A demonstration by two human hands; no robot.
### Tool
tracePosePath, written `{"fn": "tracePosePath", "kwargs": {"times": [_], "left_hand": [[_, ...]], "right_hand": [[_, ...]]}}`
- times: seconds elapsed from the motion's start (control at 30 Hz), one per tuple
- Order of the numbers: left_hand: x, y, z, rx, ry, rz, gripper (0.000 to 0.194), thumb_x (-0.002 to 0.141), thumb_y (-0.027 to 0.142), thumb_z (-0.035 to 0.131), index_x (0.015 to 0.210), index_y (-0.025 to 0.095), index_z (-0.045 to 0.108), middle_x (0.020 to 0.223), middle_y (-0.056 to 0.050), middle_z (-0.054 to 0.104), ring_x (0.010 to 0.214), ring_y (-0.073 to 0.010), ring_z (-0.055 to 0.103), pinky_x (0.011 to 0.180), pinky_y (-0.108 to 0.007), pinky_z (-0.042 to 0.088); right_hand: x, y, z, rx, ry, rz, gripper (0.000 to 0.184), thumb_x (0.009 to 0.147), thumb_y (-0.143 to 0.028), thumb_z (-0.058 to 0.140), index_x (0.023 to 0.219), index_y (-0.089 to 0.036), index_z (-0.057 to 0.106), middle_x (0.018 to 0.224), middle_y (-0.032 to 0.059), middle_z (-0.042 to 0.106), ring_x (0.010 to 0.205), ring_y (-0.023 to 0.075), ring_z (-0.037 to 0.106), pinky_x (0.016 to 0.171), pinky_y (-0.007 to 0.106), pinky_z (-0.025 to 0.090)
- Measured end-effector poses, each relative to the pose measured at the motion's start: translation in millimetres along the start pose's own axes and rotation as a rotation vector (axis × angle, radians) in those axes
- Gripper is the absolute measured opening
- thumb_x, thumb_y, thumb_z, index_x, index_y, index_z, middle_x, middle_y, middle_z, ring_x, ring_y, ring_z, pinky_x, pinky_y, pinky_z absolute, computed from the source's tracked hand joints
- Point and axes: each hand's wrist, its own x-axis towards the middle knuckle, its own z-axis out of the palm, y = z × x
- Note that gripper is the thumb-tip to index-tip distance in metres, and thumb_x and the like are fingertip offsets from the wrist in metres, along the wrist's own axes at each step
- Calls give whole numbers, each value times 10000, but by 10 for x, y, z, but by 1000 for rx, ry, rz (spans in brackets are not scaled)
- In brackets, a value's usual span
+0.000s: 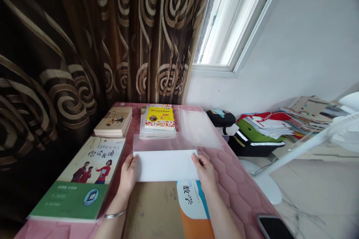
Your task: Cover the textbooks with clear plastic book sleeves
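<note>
A book lies open in front of me, its tan back cover (151, 209) and white, blue and orange front cover (193, 209) facing up. A clear plastic book cover with a white paper flap (165, 165) lies across its top edge. My left hand (127, 175) grips the flap's left end with curled fingers. My right hand (206, 171) presses on the flap's right end with its fingers bent over the edge.
A green and cream book (84, 179) lies to the left, a stack of tan books (114, 120) behind it. A yellow book (159, 118) sits on clear covers. More clear covers (199, 127) lie on the right. A phone (276, 227) rests at the pink table's (241, 190) corner.
</note>
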Motion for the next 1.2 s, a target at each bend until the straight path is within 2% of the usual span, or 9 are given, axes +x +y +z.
{"fn": "tracePosePath", "kwargs": {"times": [0.23,0.47,0.6,0.73,0.9,1.03,1.2], "left_hand": [[2,-56,20,91,3,33,482,743,679,584,696,200,562,650,14,519,662,-157,462,628,-268,367],[-28,-28,21,97,15,17,441,748,637,578,680,205,514,628,31,489,627,-144,433,592,-258,331],[-20,-39,33,118,37,24,455,728,653,575,655,214,482,580,45,440,588,-135,403,564,-256,301],[-17,-60,50,149,55,0,474,741,682,538,683,214,492,589,41,457,598,-139,416,577,-261,315],[-48,-47,56,136,63,10,511,731,718,532,676,213,483,598,41,444,610,-141,409,581,-268,320],[-60,-46,59,109,54,-1,468,760,673,531,727,205,525,664,17,512,665,-153,453,635,-277,355],[-68,-42,70,97,79,-10,480,740,685,551,670,214,483,611,38,445,619,-137,403,593,-270,320]], "right_hand": [[-10,-25,7,-35,4,-36,490,639,-691,662,591,-211,577,525,-27,520,512,141,444,466,247,332],[-18,-60,38,-55,38,-61,516,631,-721,633,561,-222,521,497,-24,504,491,146,443,444,252,326],[-39,-79,27,-17,35,-48,483,641,-689,652,593,-217,562,535,-8,547,522,159,474,463,256,360],[-40,-50,8,50,27,-17,462,640,-658,684,696,-203,629,643,18,623,591,181,528,506,264,408],[-47,-53,18,2,36,-10,501,636,-702,655,631,-205,595,566,8,580,539,170,493,468,265,366],[-54,-50,24,-33,54,-33,505,654,-712,633,617,-211,578,547,-6,559,533,161,477,463,260,344],[-48,-10,17,55,50,-24,455,652,-656,675,659,-206,608,614,3,598,585,174,511,505,266,389]]}}
